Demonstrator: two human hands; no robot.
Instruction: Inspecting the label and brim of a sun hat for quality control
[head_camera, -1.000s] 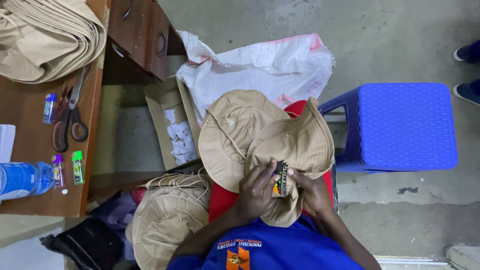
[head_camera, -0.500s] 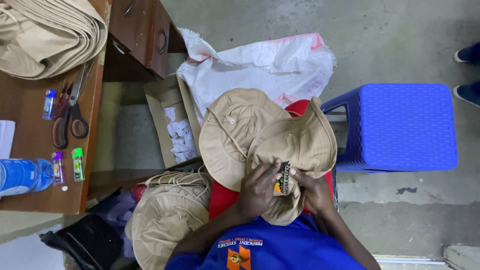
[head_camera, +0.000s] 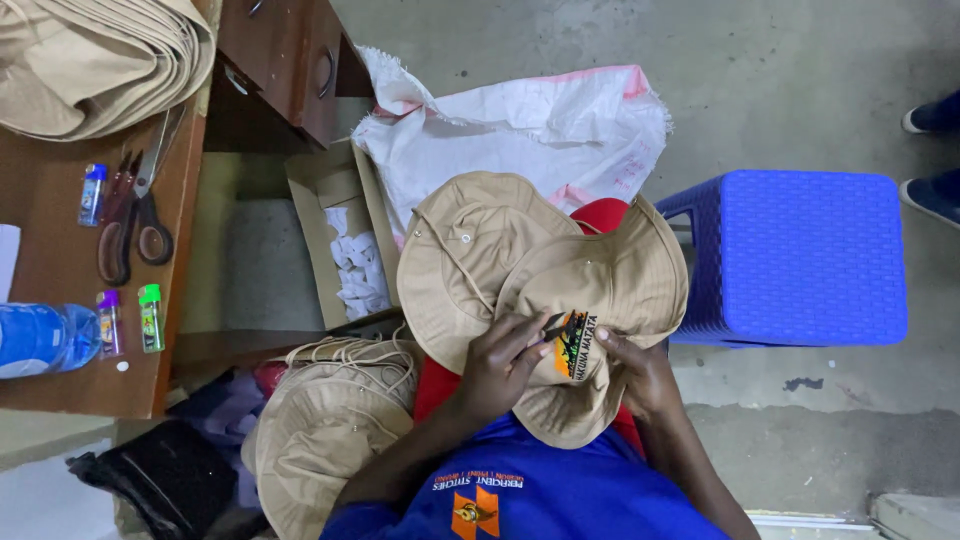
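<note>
Grey concrete floor surrounds a seated person in a blue shirt, a tan brimmed hat (head_camera: 590, 290) draped over the lap, crown up, seemingly so its embroidered patch (head_camera: 572, 345) faces the camera. The left hand (head_camera: 500, 365) pinches a small dark tool (head_camera: 553, 325), too small to identify, against the patch; the right hand (head_camera: 645, 375) grips the brim at 3 o'clock, fingers curled, steadying it. More hats (head_camera: 330, 425) pile at 8 o'clock. A blue stool (head_camera: 800, 255) stands at 2 o'clock, scissors (head_camera: 135, 215) and lighters (head_camera: 150, 317) on the desk (head_camera: 60, 385) at 9 o'clock.
</note>
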